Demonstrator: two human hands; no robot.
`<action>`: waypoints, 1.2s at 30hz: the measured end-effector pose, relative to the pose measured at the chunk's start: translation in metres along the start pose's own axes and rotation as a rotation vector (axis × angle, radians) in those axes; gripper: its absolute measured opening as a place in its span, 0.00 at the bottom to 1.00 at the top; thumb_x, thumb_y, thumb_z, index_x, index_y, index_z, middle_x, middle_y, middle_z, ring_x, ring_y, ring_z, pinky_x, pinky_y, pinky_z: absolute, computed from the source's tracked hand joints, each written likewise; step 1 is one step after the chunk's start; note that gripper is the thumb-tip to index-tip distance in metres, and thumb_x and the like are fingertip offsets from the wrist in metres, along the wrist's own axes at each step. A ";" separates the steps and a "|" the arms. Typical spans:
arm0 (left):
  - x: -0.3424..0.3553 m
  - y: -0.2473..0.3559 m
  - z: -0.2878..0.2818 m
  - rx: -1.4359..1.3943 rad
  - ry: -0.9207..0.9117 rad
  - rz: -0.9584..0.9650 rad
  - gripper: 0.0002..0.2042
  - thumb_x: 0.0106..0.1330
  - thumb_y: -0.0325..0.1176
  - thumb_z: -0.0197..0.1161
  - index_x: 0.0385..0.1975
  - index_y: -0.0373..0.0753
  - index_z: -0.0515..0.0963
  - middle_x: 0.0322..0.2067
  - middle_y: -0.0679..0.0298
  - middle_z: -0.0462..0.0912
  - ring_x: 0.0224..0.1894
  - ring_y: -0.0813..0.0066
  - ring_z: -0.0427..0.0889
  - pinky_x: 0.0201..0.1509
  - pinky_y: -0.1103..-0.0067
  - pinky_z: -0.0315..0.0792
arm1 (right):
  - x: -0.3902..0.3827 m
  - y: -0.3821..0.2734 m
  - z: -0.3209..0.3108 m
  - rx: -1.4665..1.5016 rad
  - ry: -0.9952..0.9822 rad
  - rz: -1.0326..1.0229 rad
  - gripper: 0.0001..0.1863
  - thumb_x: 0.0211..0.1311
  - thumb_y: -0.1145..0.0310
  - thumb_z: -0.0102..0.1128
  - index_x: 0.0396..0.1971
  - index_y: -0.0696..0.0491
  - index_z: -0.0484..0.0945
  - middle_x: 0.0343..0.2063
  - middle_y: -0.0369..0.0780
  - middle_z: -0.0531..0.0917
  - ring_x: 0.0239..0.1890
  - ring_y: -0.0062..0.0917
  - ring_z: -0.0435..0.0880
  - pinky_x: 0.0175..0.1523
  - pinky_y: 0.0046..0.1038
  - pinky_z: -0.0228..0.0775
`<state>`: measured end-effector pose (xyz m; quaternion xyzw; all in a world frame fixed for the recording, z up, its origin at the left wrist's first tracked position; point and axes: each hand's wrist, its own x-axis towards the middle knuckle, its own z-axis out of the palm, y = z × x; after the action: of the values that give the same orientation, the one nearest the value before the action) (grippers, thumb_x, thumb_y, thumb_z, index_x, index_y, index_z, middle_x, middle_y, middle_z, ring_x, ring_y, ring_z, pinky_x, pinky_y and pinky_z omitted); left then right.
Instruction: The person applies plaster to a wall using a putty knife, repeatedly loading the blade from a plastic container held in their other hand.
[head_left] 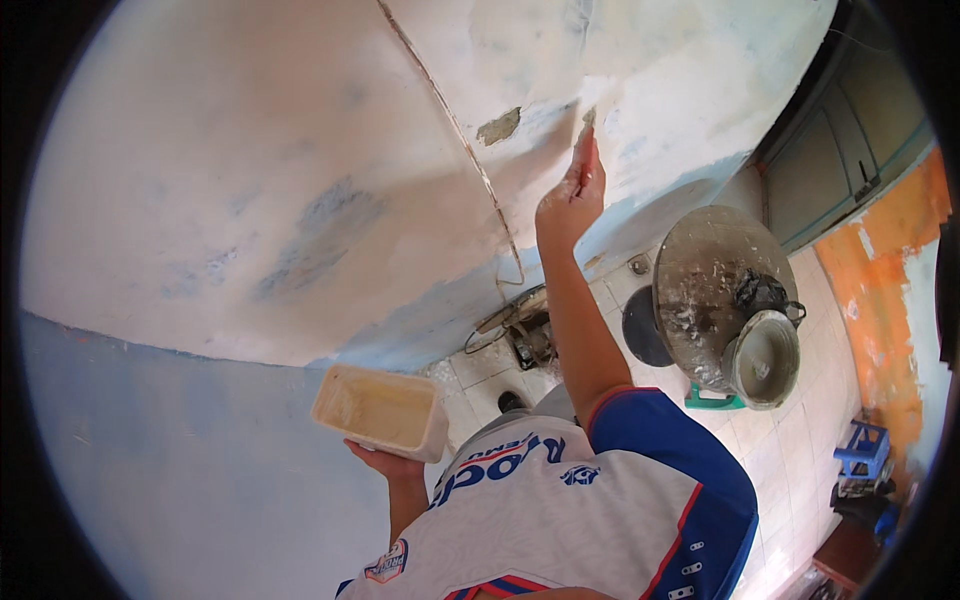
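Observation:
My left hand [385, 460] supports a pale rectangular plastic tub [436, 420] from below, near my waist. Cream-coloured residue coats the inside of the tub. Stretched up at the wall [420, 220], my right hand [575, 190] has its fingers pressed together, with white smears on it. A small greyish tip shows past those fingers against the wall; what it belongs to is hidden. The wall is patchy white and pale blue. To the left of my right hand, a bare grey chipped spot [499, 126] breaks the paint.
A thin cable [450, 120] runs down the wall to a cluttered dark device [532, 340] on the tiled floor. At right stand a splattered round table [700, 290] with a grey basin [765, 362], a blue stool [863, 450] and a door [825, 150].

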<state>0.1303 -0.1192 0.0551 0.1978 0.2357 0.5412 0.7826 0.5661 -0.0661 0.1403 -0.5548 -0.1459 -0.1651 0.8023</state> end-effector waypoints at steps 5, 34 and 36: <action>-0.003 0.027 -0.025 -0.020 0.031 -0.008 0.41 0.71 0.72 0.42 0.77 0.51 0.58 0.74 0.64 0.65 0.74 0.55 0.65 0.76 0.53 0.63 | -0.011 -0.001 0.029 -0.336 0.014 -0.342 0.30 0.65 0.88 0.49 0.68 0.59 0.72 0.65 0.53 0.76 0.64 0.42 0.80 0.64 0.34 0.75; 0.069 0.033 -0.041 -0.051 -0.001 -0.142 0.40 0.71 0.72 0.44 0.77 0.53 0.59 0.74 0.64 0.64 0.74 0.54 0.66 0.77 0.52 0.61 | 0.022 0.030 -0.019 -1.040 -0.439 -0.576 0.37 0.59 0.79 0.60 0.71 0.46 0.70 0.71 0.38 0.73 0.72 0.30 0.71 0.71 0.56 0.54; 0.074 0.030 -0.038 -0.069 -0.083 -0.159 0.41 0.71 0.73 0.43 0.77 0.52 0.59 0.74 0.64 0.64 0.73 0.55 0.66 0.76 0.52 0.62 | 0.024 0.048 -0.028 -0.950 -0.382 -0.683 0.37 0.60 0.81 0.58 0.72 0.47 0.69 0.71 0.38 0.73 0.73 0.32 0.70 0.73 0.53 0.56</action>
<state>0.1077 -0.0373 0.0298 0.1740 0.1993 0.4765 0.8384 0.6098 -0.0789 0.1007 -0.7933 -0.3670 -0.3575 0.3289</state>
